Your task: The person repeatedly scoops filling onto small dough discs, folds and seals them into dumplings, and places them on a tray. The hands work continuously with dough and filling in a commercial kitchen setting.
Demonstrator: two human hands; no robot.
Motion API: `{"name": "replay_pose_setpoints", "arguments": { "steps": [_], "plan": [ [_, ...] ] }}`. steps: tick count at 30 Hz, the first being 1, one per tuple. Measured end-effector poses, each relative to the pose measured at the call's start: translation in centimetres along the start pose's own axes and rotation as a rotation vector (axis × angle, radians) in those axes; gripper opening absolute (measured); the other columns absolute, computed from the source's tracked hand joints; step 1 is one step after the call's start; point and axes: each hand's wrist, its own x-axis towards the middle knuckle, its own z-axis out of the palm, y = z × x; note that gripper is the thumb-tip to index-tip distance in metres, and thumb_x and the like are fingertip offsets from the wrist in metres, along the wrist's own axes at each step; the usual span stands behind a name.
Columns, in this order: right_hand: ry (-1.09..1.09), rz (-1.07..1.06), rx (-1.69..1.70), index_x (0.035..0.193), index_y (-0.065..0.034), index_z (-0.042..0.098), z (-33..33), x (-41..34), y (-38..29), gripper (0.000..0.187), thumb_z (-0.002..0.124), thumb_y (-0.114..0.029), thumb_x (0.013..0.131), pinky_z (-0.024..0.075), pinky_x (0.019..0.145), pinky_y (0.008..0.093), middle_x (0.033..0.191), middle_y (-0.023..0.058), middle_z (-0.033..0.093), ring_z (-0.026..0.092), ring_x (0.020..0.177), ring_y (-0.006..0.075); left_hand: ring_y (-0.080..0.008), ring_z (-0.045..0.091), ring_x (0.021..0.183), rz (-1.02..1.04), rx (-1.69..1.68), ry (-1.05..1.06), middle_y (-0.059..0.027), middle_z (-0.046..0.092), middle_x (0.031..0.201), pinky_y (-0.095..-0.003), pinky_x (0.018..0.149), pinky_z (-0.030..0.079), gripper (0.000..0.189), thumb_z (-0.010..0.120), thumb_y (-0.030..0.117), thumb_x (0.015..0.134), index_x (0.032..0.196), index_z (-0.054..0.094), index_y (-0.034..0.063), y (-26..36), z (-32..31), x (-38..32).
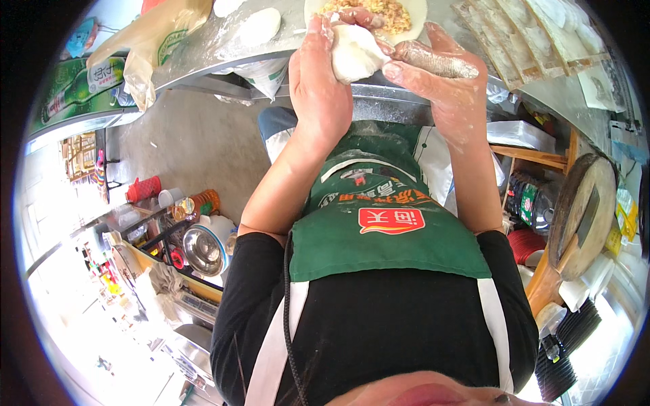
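A folded piece of white dough (358, 53) rests in my left hand (320, 66), cupped against its palm and fingers. It looks like a filled dumpling; what is inside it is hidden. My right hand (447, 86) holds a short, flour-dusted, grey-brown tool (436, 58) across its fingers; its exact kind is unclear. The right thumb and fingertips touch the dough's right edge. Just beyond both hands is a pale round bowl (419, 18) with crumbly orange-yellow filling (398, 16), partly covered by my fingers. A flat round dough wrapper (261, 25) lies on the metal worktop to the left.
A floured wooden tray (513, 48) with slats stands right of my hands. The metal worktop (213, 48) has its front edge beneath my wrists. A plastic bag (147, 45) hangs over its left end. At the right, a round chopping board (584, 218) stands beside a cleaver (579, 233).
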Motion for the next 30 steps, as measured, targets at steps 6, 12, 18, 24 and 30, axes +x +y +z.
{"name": "replay_pose_setpoints", "arguments": {
  "steps": [6,12,18,24,30],
  "plan": [
    [0.060,-0.014,0.140,0.082,0.0042,0.069,-2.8,0.1,2.2,0.018,0.073,-0.004,0.067,0.0442,0.090,0.0342,0.087,0.0146,0.067,0.061,0.087,0.0190,-0.0197,0.060,0.086,-0.365,-0.827,-0.292,-0.0129,0.061,0.102,-0.0338,0.077,0.050,0.030,0.041,0.019,0.096,0.109,0.052,-0.0054,1.7,0.1,1.4],
    [0.347,-0.069,0.110,0.081,0.0016,0.070,-3.8,-0.2,3.7,0.011,0.071,-0.005,0.072,0.0421,0.091,0.0347,0.086,0.0109,0.068,0.063,0.081,0.0149,-0.0211,0.062,0.093,-0.647,-1.114,-0.384,-0.0138,0.063,0.104,-0.0335,0.077,0.054,0.027,0.055,0.009,0.089,0.110,0.057,-0.0068,1.3,1.6,3.1],
    [0.495,-0.109,-0.153,0.087,0.0029,0.069,-7.1,-1.4,1.9,0.019,0.070,-0.012,0.075,0.0393,0.086,0.0298,0.088,0.0108,0.066,0.054,0.078,0.0147,-0.0184,0.061,0.086,-0.286,-0.868,-0.398,-0.0131,0.060,0.101,-0.0315,0.078,0.054,0.028,0.059,0.011,0.087,0.104,0.057,-0.0118,9.2,6.1,13.0],
    [0.590,0.013,-0.024,0.088,0.0053,0.067,-9.4,-3.2,1.8,0.020,0.069,-0.010,0.076,0.0412,0.073,0.0246,0.084,0.0086,0.060,0.053,0.078,0.0127,-0.0345,0.059,0.094,0.483,-0.314,-0.443,-0.0198,0.062,0.099,-0.0403,0.080,0.047,0.031,0.067,0.023,0.078,0.101,0.065,0.0034,17.1,16.1,21.1],
    [0.646,-0.007,0.108,0.090,0.0077,0.066,-10.6,-3.9,2.1,0.019,0.068,-0.005,0.076,0.0415,0.070,0.0233,0.094,0.0080,0.057,0.053,0.079,0.0110,-0.0327,0.059,0.094,0.547,-0.062,-0.493,-0.0159,0.064,0.096,-0.0414,0.081,0.047,0.025,0.064,0.033,0.079,0.097,0.070,0.0155,19.6,22.4,21.5]
  ]
}}
